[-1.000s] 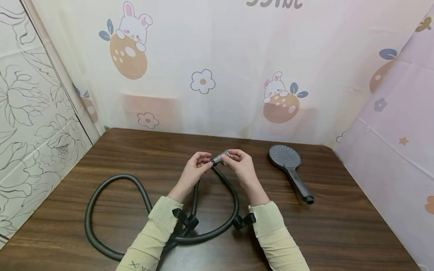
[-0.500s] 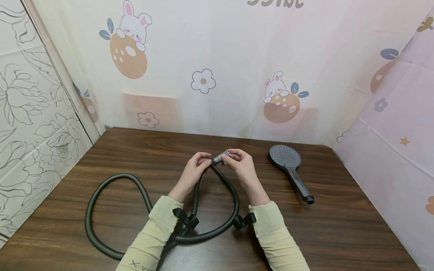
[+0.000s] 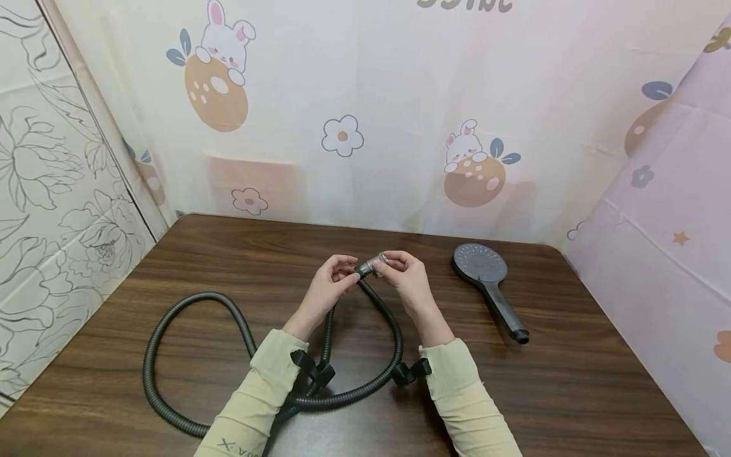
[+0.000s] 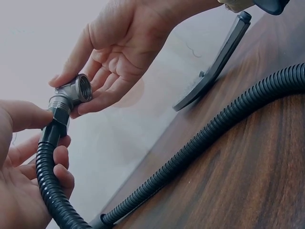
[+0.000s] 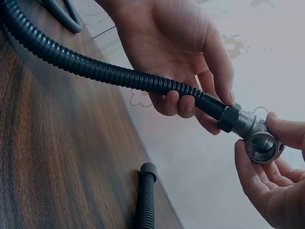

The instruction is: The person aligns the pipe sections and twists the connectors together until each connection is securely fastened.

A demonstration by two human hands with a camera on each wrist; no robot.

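Observation:
Over the middle of the table my two hands meet at a joint between a hose and a fitting. My left hand (image 3: 323, 291) grips the black ribbed shower hose (image 5: 114, 76) near its end, thumb and finger on the black hex nut (image 5: 229, 119). My right hand (image 3: 408, 283) pinches a silver metal elbow fitting (image 4: 74, 92) between thumb and fingers. The fitting's ridged thread shows partly outside the nut, and its other, internally threaded mouth faces sideways. In the wrist views the hose bends down from the left hand.
A dark grey shower head (image 3: 481, 265) lies on the wooden table (image 3: 571, 381) to the right, handle toward me. The hose lies in loops at left and centre, partly under the left sleeve. Its other end (image 5: 148, 170) lies near the table. A patterned curtain (image 3: 388, 76) hangs behind.
My left thumb draws back, then moves forward again on the nut. The right hand, fitting, hose loops and shower head stay nearly in place.

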